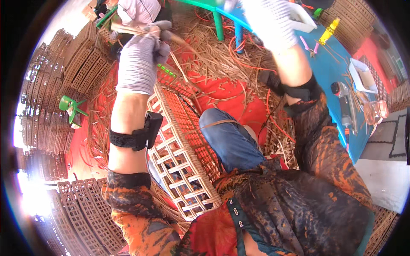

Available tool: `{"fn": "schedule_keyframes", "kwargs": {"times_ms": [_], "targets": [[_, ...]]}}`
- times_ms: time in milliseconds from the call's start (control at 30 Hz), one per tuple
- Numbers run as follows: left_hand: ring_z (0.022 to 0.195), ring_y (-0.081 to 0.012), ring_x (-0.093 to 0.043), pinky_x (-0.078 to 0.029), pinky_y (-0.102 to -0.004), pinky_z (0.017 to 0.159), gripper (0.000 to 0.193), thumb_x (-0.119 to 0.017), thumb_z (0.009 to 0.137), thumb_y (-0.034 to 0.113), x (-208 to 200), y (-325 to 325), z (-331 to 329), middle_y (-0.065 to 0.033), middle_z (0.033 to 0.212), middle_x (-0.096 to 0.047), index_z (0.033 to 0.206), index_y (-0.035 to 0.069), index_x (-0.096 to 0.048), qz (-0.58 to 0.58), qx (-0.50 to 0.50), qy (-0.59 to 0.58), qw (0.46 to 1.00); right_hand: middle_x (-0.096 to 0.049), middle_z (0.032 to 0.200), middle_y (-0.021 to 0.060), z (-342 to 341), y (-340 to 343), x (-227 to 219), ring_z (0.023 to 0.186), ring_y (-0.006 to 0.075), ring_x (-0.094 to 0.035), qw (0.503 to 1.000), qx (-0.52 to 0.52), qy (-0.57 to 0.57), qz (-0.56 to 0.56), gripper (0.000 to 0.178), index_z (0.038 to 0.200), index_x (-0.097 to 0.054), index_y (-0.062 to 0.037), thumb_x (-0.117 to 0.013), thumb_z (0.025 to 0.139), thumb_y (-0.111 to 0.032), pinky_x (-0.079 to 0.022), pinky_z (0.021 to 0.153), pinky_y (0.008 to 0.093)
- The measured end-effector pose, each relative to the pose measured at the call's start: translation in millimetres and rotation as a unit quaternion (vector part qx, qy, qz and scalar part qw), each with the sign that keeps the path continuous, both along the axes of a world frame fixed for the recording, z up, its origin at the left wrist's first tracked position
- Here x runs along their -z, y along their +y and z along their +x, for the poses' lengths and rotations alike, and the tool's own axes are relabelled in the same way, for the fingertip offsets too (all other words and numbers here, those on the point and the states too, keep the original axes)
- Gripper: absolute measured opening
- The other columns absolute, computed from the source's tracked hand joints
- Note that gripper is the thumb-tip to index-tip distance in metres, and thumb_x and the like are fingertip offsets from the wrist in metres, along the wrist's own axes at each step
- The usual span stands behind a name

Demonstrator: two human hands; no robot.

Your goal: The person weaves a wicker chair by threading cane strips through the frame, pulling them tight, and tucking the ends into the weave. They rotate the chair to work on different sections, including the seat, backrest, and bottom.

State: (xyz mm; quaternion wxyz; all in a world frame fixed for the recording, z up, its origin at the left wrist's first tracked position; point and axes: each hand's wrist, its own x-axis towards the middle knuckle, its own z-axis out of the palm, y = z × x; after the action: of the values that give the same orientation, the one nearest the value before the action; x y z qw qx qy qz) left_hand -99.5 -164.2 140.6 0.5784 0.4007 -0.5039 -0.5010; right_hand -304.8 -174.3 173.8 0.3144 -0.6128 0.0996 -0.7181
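Observation:
My left hand [139,62], in a grey striped glove, is raised at the upper left. Its fingers are curled closed around a tan rattan strip [186,78], which trails down from the hand; the grip itself is partly hidden. My right hand [271,25], in a pale glove, is raised near the blue table and smeared by motion. Its fingertips run out at the top edge, so its grip does not show. Below my left hand a woven rattan basket [181,170] with an open lattice side leans against my bent, jeans-covered leg [228,138].
Stacks of woven trays [45,94] line the left side. A green stool [70,106] stands before them. The blue table [322,70] carries a yellow bottle [329,32], a white tray [363,76] and tools. Loose strips [213,51] litter the red floor. Another person [139,10] sits at the far left.

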Motion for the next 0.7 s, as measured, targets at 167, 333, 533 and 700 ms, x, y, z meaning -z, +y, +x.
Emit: {"fn": "schedule_keyframes", "kwargs": {"times_ms": [167, 333, 533, 700], "targets": [[0.054, -0.0082, -0.044, -0.034, -0.0214, 0.047, 0.026, -0.046, 0.093, 0.015, -17, 3, 5, -0.0073, 0.084, -0.062, 0.107, -0.002, -0.06, -0.024, -0.021, 0.026, 0.999, -0.059, 0.071, -0.001, 44, -5, 83, 0.053, 0.0074, -0.056, 0.896, -0.26, 0.248, 0.262, 0.03, 0.099, -0.059, -0.0052, -0.057, 0.092, -0.035, -0.045, 0.044, 0.0223], [0.05, -0.0057, -0.03, -0.027, -0.0186, 0.045, 0.022, -0.045, 0.091, 0.008, -72, 44, 131, -0.0069, 0.092, -0.054, 0.11, -0.002, -0.051, -0.136, 0.046, 0.117, 0.983, -0.056, 0.069, -0.0024, 27, -28, 140, 0.058, 0.0031, -0.049, 0.906, -0.183, 0.286, 0.254, 0.021, 0.095, -0.064, -0.0044, -0.058, 0.092, -0.025, -0.039, 0.05, 0.0193], [0.042, -0.0063, -0.027, -0.021, -0.0195, 0.037, 0.02, -0.039, 0.097, 0.014, -100, 87, 353, -0.0076, 0.079, -0.059, 0.096, -0.002, -0.052, -0.152, -0.183, 0.132, 0.962, -0.064, 0.099, 0.0181, -136, -58, 328, 0.092, 0.0361, -0.06, 0.795, 0.331, 0.415, 0.294, 0.037, 0.104, -0.064, -0.0075, -0.059, 0.085, -0.038, -0.047, 0.079, 0.0396], [0.044, -0.0045, -0.029, -0.023, -0.0191, 0.037, 0.02, -0.039, 0.096, 0.009, -98, 140, 378, 0.0016, 0.062, -0.041, 0.101, -0.001, -0.055, -0.053, -0.286, 0.157, 0.944, -0.061, 0.109, 0.0207, -212, -62, 385, 0.109, 0.0396, -0.054, 0.453, 0.313, 0.637, 0.539, 0.041, 0.114, -0.061, -0.0079, -0.051, 0.086, -0.036, -0.043, 0.09, 0.046]]}}
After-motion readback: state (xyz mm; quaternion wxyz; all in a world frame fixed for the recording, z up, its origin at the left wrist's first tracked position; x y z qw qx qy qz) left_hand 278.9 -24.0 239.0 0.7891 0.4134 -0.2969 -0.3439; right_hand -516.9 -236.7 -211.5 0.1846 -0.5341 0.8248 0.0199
